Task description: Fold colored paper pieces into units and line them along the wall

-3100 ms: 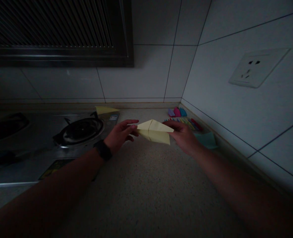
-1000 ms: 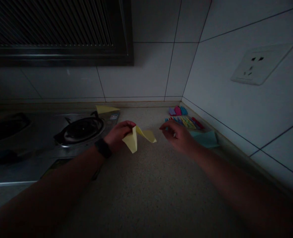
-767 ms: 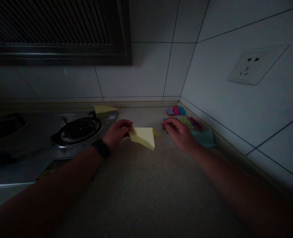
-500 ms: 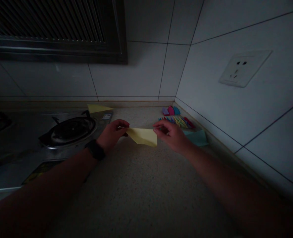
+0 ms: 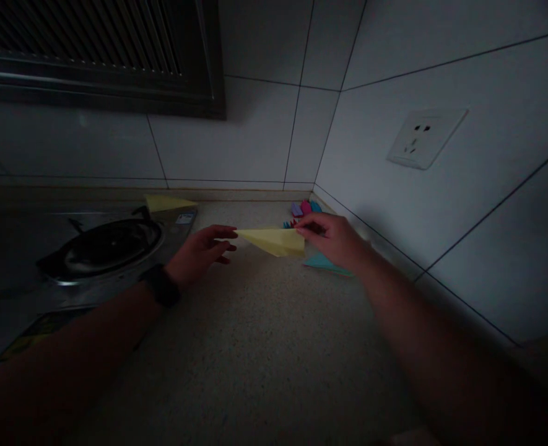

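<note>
A folded yellow paper plane point(image 5: 278, 241) is held up over the counter, its pointed nose toward the left and its wide tail toward the right. My right hand point(image 5: 332, 235) pinches the top edge near the tail between thumb and fingers. At the nose, my left hand point(image 5: 204, 251) has its fingers apart; the index fingertip is at the point, and I cannot tell whether it touches. Below my right hand lies a teal folded paper point(image 5: 327, 264), partly covered by that hand and arm.
Left is a gas stove with a burner point(image 5: 113, 244); another yellow folded paper point(image 5: 168, 202) rests at its back edge. Small purple, pink and blue pieces point(image 5: 306, 208) sit in the counter's corner. A range hood point(image 5: 97, 93) hangs above left; a socket point(image 5: 425, 137) is on the right wall.
My left fingers have opened from their pinch at the paper plane's nose. My right hand still holds the tail, and the plane now shows a longer, sharper point. The view has turned slightly right.
</note>
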Tool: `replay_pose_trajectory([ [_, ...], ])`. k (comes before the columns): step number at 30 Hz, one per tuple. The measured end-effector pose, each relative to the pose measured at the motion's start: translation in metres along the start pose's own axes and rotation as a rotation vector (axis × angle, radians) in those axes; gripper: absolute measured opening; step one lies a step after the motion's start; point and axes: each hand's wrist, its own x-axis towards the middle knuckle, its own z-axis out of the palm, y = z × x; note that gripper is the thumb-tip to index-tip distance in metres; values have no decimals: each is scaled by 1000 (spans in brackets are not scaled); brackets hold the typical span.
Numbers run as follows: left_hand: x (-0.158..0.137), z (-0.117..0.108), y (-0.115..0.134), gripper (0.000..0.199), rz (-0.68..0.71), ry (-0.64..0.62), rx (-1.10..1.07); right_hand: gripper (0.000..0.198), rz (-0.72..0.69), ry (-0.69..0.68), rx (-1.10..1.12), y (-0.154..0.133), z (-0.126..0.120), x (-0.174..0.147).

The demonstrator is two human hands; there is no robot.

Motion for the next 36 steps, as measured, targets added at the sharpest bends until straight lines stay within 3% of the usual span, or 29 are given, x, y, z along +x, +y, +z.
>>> replay_pose_trajectory([
  [8, 2, -1, -4, 33, -95, -30, 169, 14, 174, -101, -266, 17, -64, -8],
  [13, 2, -3, -6, 33, -130, -71, 259, 14, 287, -214, -491, 22, -82, -15],
  [22, 2, -6, -15, 29, -79, -123, 304, 11, 392, -379, -548, 38, -84, -20],
  [32, 2, -6, -17, 25, -75, -130, 279, 15, 519, -428, -666, 60, -76, -27],
  [36, 1, -5, -15, 23, -75, -145, 300, 22, 364, -419, -712, 55, -71, -22],
])
